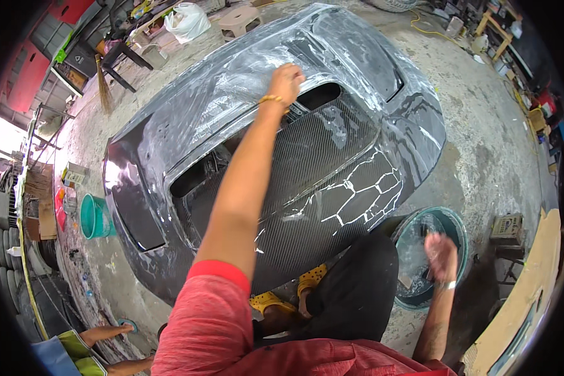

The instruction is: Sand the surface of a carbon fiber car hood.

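Observation:
A car hood [232,94] of dark carbon-fibre weave lies in front of me, its far part smeared with wet grey-white residue. My left hand [286,83] reaches across it to the edge of a raised vent section, fingers curled in; anything under them is hidden. On my right, a green bucket [462,241] of cloudy water stands beside my knee. Over that water is my right hand [442,255], smeared by motion, so its grip does not show. A small light block [405,281] shows inside the bucket, near the hand.
Another green bucket [94,216] stands left of the hood. Behind it are a broom [102,84], a dark stool [125,61] and a white plastic bag [187,22]. Another person's legs [109,335] show at lower left. A box [507,229] stands right of the near bucket.

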The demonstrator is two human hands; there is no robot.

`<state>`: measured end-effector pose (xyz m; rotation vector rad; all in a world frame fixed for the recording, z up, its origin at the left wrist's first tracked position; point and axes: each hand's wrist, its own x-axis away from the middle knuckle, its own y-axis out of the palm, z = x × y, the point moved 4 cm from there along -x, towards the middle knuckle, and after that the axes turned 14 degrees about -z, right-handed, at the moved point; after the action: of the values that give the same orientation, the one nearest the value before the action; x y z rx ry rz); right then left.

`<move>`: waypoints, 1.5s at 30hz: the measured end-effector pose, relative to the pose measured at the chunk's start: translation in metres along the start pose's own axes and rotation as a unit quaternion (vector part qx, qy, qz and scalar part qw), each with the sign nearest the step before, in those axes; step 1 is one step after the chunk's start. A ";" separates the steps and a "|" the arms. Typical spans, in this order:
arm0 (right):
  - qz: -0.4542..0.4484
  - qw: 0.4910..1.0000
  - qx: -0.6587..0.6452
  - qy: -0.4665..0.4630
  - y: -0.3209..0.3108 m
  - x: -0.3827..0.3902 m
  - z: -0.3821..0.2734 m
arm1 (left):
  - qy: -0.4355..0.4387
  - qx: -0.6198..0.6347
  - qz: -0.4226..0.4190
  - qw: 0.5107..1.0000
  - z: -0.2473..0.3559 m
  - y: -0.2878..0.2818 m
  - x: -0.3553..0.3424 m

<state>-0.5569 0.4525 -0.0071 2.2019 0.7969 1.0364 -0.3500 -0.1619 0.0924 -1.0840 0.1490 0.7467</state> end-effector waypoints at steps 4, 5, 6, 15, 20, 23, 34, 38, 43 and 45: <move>-0.228 0.951 0.210 -0.012 0.234 -0.093 0.003 | -0.022 -0.074 0.043 0.996 0.002 0.044 -0.032; -0.309 0.924 0.226 0.020 0.293 -0.128 0.024 | -0.029 -0.075 0.057 0.995 0.000 0.050 -0.034; -0.392 0.893 0.215 0.052 0.345 -0.160 0.049 | -0.064 -0.083 0.037 0.994 -0.006 0.052 -0.034; -0.286 0.529 0.770 -0.212 0.402 -0.234 0.091 | -0.080 -0.038 0.008 0.996 -0.004 -0.120 0.167; -0.075 0.304 0.912 -0.264 0.289 -0.240 0.078 | -0.097 -0.049 -0.027 0.994 -0.015 -0.107 0.153; -0.061 0.315 0.904 -0.281 0.265 -0.254 0.085 | 0.007 -0.022 -0.008 1.000 -0.010 -0.023 0.042; -0.060 0.323 0.898 -0.294 0.278 -0.245 0.085 | -0.182 -0.062 -0.096 0.977 -0.006 -0.113 0.143; -0.047 0.315 0.905 -0.283 0.275 -0.250 0.088 | -0.060 -0.033 -0.070 0.995 -0.010 -0.095 0.122; -0.043 0.318 0.904 -0.281 0.277 -0.247 0.084 | -0.019 -0.075 -0.054 0.996 -0.029 -0.031 0.024; -0.042 0.312 0.907 -0.279 0.278 -0.245 0.085 | -0.089 0.082 -0.013 0.993 -0.038 -0.052 0.032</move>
<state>-0.5414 0.0747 0.0283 3.1962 2.0847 -2.0422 -0.2845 -0.1920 0.0981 -0.8573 0.0423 0.7906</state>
